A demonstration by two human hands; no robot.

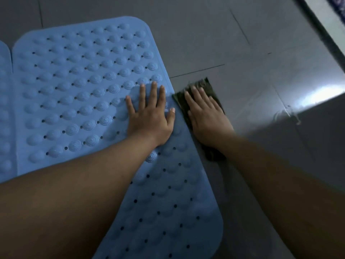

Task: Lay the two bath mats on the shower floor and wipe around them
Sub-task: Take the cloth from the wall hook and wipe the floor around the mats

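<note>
The grey tiled floor fills the view, with dark grout lines and a bright glare patch toward 3 o'clock; a raised ledge runs along the 1 o'clock corner and is cut off by the frame.

The big blue bath mat, studded with domes and small holes, lies flat on the floor from centre out to 9 o'clock. Its near end runs off the bottom edge at 6 o'clock, and the left forearm hides part of it. A second blue mat shows only as a sliver at the 9 o'clock edge, just beside the first, most of it out of frame. No writing can be read on either mat.

A dark green cloth lies on the floor just right of the mat's edge, near centre; most of it is under the right hand, and another bit shows below the wrist.

The left hand lies palm down on the mat near its right edge, fingers straight and spread, gripping nothing. The right hand presses flat on the cloth, fingers straight and pointing to 11 o'clock, not curled round it. Both forearms reach in from the bottom corners.
</note>
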